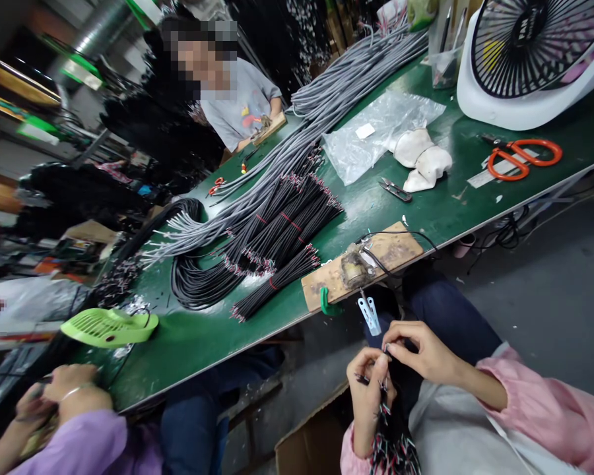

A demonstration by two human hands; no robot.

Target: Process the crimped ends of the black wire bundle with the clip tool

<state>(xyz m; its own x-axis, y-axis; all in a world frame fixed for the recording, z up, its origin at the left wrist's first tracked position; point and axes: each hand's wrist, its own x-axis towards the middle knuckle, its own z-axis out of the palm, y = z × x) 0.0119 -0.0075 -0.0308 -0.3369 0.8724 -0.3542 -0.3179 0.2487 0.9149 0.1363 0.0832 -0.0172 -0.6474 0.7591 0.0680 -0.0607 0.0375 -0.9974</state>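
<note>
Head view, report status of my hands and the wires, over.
Left hand holding dark wires. Right hand fingertips close to left's, grip unclear. Blue clip just beyond, nothing visibly blocking.

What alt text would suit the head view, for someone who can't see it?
A left hand holds black wires while the right hand pinches at one, beside a green table. On the table are cable bundles, orange scissors and a white fan; a purple-sleeved co-worker is at lower left, another across.
</note>
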